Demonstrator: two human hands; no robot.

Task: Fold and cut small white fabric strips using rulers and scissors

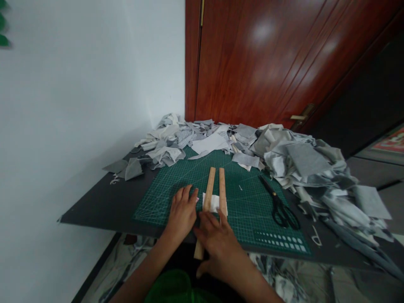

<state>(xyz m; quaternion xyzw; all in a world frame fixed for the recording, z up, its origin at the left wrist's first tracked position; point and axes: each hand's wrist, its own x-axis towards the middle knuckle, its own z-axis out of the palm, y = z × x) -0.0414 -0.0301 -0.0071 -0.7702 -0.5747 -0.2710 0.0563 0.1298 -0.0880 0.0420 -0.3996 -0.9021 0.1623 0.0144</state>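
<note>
Two wooden rulers (222, 185) lie nearly parallel on a green cutting mat (252, 198), pointing away from me. Beneath them is a small piece of white cloth (215, 203), visible between and beside the rulers. My right hand (221, 242) rests over their near ends, fingers stretched out and thumb apart, pressing down on both. The left ruler's near end sticks out under it past the table edge. Just left of the cloth, my left hand (183, 212) is closed, a small pink thing (197, 199) showing at its fingertips; its kind is unclear.
Black-handled scissors (279, 208) lie on the mat's right side. Grey and white fabric scraps (303, 160) are heaped along the back and right of the black table (97, 206). A white wall and a wooden door (252, 63) stand behind. More scraps lie on the floor.
</note>
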